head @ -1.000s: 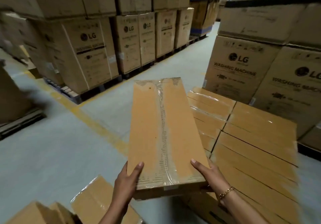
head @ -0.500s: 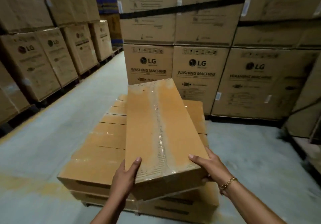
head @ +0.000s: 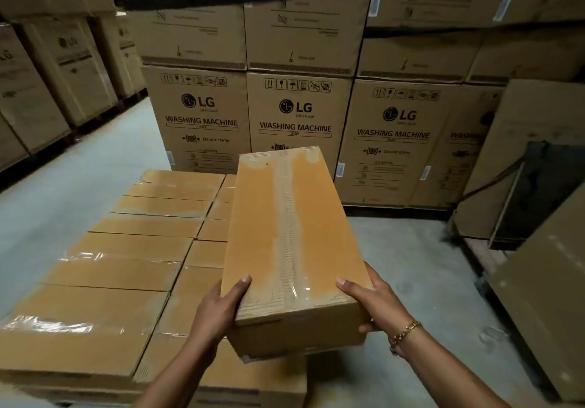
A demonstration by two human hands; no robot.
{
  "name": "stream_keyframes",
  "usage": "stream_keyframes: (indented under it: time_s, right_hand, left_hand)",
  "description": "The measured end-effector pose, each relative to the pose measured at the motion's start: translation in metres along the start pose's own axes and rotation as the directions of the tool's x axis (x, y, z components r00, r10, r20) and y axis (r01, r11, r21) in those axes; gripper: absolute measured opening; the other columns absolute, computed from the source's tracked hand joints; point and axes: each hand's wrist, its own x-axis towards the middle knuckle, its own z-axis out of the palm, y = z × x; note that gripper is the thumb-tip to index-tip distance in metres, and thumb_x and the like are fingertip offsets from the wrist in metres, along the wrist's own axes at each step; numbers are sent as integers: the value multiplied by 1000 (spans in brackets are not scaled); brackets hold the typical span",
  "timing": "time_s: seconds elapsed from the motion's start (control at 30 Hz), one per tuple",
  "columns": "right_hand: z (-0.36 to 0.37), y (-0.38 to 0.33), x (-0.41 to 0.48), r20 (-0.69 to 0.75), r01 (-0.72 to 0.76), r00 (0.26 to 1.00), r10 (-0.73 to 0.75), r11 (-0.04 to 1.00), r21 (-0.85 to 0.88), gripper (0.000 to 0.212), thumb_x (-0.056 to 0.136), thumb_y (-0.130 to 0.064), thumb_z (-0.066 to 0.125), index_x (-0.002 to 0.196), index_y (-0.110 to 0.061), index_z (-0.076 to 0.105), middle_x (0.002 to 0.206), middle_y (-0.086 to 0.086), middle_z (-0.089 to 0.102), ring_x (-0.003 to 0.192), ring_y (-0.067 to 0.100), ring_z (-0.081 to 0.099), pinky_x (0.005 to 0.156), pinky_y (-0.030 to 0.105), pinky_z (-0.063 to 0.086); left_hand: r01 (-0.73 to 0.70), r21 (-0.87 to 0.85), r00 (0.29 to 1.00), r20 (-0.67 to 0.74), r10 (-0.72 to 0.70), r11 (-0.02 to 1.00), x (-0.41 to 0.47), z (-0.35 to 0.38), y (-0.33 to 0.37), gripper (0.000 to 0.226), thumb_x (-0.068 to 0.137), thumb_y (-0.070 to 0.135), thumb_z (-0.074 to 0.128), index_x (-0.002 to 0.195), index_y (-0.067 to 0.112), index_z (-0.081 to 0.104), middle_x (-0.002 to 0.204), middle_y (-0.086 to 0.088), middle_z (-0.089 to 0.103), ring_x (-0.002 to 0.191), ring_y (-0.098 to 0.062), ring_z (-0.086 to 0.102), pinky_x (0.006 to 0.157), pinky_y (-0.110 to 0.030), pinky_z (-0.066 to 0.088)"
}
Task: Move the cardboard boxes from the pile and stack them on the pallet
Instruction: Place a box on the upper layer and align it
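The cardboard box (head: 285,233) was gripped at its near end: left hand (head: 218,309) and right hand (head: 376,303) each had a thumb on the taped top and fingers curled beneath. Sealed, contents hidden, it hung over the right side of the stack of boxes (head: 126,265), long axis pointing away toward the washing machine cartons (head: 202,119) behind the stack.

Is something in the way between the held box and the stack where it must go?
Nothing visible. The left hand and right hand hold the box over the right side of the stack; its top shows only flat boxes.
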Motion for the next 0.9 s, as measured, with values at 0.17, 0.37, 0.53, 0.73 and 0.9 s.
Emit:
stream_keyframes:
  time_s: [0.17,0.37,0.53,0.73,0.9]
  right_hand:
    - [-36,-4,77,37,-22,999,23,999,-27,58,86,-53,71,137,-48,44,117,-14,63,101,19,64,66,43,63]
    - [-71,-19,176,81,-38,996,41,998,-42,54,87,-51,69,134,-51,40,113,-17,59,100,18,61,72,46,63]
    - [-102,-28,250,122,-74,989,82,995,-65,63,86,-53,70,142,-46,40,125,-9,59,111,25,59,71,47,63]
    - [-144,-41,362,194,-91,975,106,992,-82,65,84,-53,72,141,-48,41,130,-8,58,120,30,57,75,55,61]
    - [-188,-67,459,279,-73,954,108,988,-135,63,86,-52,71,140,-50,38,135,-6,54,124,30,55,79,57,60]
  left_hand:
    - [22,2,999,-24,-22,1000,53,51,20,61,80,70,64,124,28,64,109,7,74,100,-16,68,87,-45,57]
    - [78,11,996,-55,-77,997,118,106,53,56,83,67,64,122,26,64,103,10,74,97,-13,68,83,-40,57]
    - [99,8,991,-91,-98,995,166,150,86,68,84,64,64,136,21,59,115,13,68,97,-12,63,83,-38,51]
    - [146,-13,972,-183,-146,989,243,213,105,105,62,90,63,142,23,54,129,1,67,108,-21,63,96,-48,52]
    - [181,-120,943,-261,-208,976,301,281,130,87,89,59,64,154,10,36,151,-14,48,114,-30,53,98,-46,48]
